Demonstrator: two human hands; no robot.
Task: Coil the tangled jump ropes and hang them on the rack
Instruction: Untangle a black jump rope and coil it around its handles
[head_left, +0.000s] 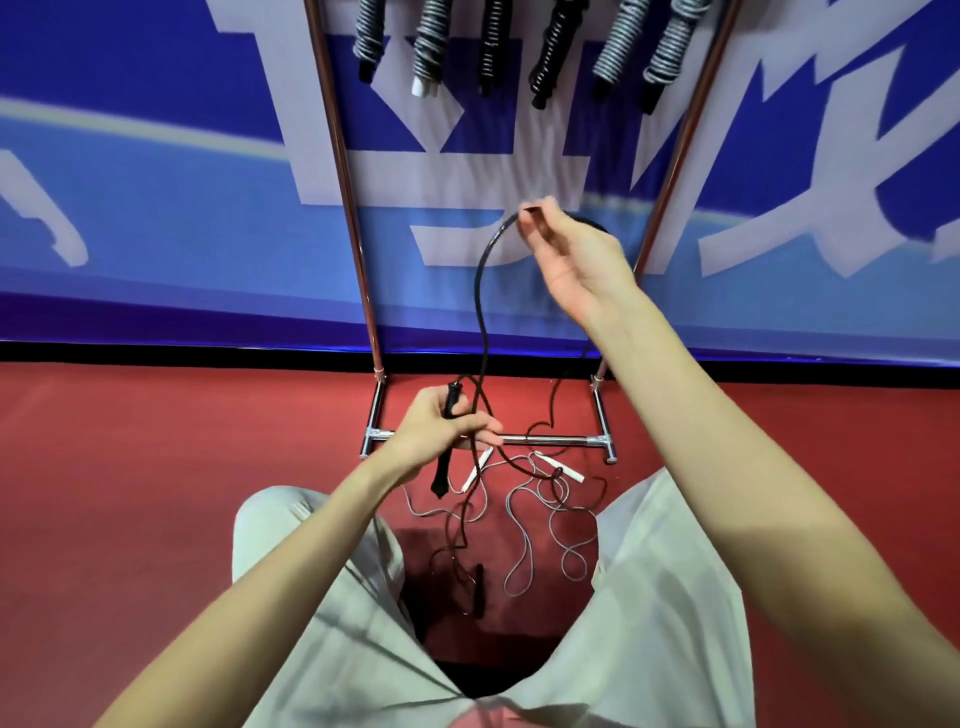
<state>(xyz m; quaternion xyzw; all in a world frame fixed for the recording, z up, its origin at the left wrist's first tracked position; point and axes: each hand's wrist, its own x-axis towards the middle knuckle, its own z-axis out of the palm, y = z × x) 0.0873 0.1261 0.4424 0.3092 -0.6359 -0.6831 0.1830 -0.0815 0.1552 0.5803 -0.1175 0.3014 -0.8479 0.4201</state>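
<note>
Head: left hand (441, 423) grips slim black rope (480, 291)

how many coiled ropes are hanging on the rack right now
6, side by side along the top of the rack: at and. The frame crops the rack's top, so more may be hidden.

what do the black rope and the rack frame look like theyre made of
Black jump rope: looks like smooth rubber or PVC cord, faintly glossy, bending in a soft loop. Rack frame: polished chromed metal tube, judging by bright mirror-like highlights.
</note>
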